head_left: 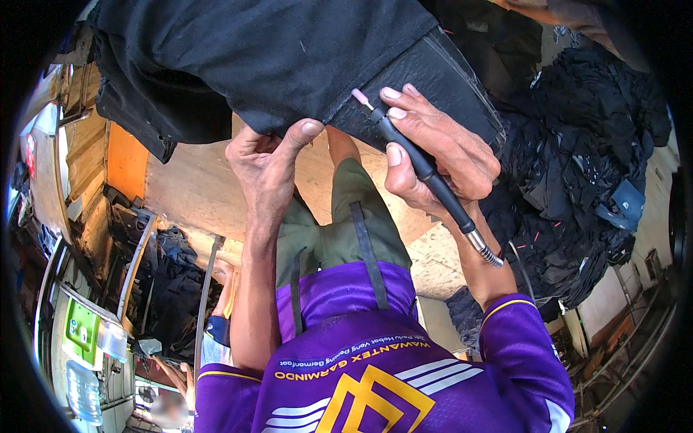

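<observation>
Clearly, the black trouser leg (433, 79) was pinched by the left hand (263, 162), while the rotary grinding pen (422, 169) was clamped in right-hand fingers (395, 155); abrasion seemed barely begun.

Sunlit floor (195, 195), dark clothes heap (577, 180)

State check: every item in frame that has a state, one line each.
left hand: pinching the edge of the black garment, thumb up against it
right hand: gripping the black rotary handpiece like a pen
rotary handpiece: held slanted, pink tip against the hem
black garment: stretched out, hem band under the right hand
pile of dark garments: heaped loosely at right
</observation>
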